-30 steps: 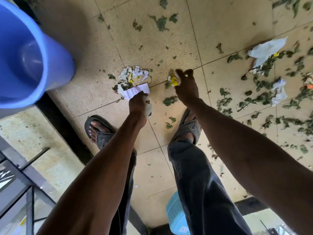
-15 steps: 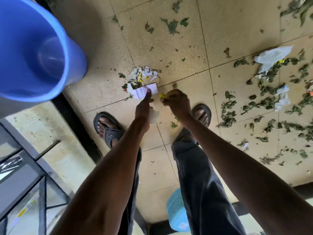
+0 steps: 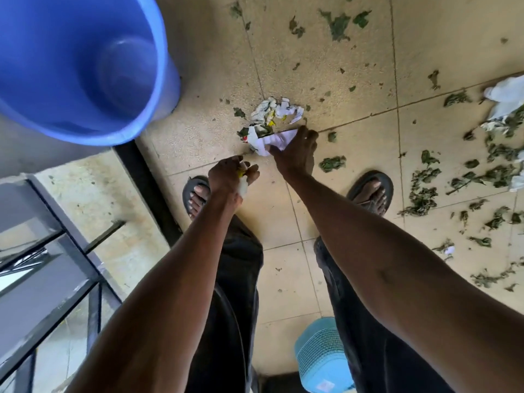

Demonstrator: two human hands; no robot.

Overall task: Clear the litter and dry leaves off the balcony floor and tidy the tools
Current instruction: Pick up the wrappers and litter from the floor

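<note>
the right hand [image 3: 296, 153] reaches down to the tiled floor [image 3: 326, 66] and grips a folded white paper [image 3: 273, 143] at the near edge of a small pile of crumpled paper scraps [image 3: 276, 110]. the thumb lies on the near side of the paper and the fingers curl over its far side. the left hand [image 3: 229, 177] is nearer to the body, above the left foot, and its fingers are curled round small pieces of litter [image 3: 243, 182], white with a bit of yellow. the two hands are near each other but do not touch.

the pile of scraps lies just beyond the right hand, mixed with some green leaves and a bit of yellow. dry leaves [image 3: 425, 188] are scattered over the floor, most of them to the right of the right foot, and one single leaf [image 3: 332, 163] lies just beside the right hand. more white paper [image 3: 503, 100] lies at the right edge, among the leaves.

a big blue bucket [image 3: 71, 61] stands at the upper left, close to the camera, and i can see nothing inside it. both feet wear dark sandals [image 3: 370, 191]. behind the legs, a light blue plastic thing [image 3: 320, 355] with a ribbed surface lies on the floor. at the lower left there is a grey metal railing [image 3: 51, 265].
</note>
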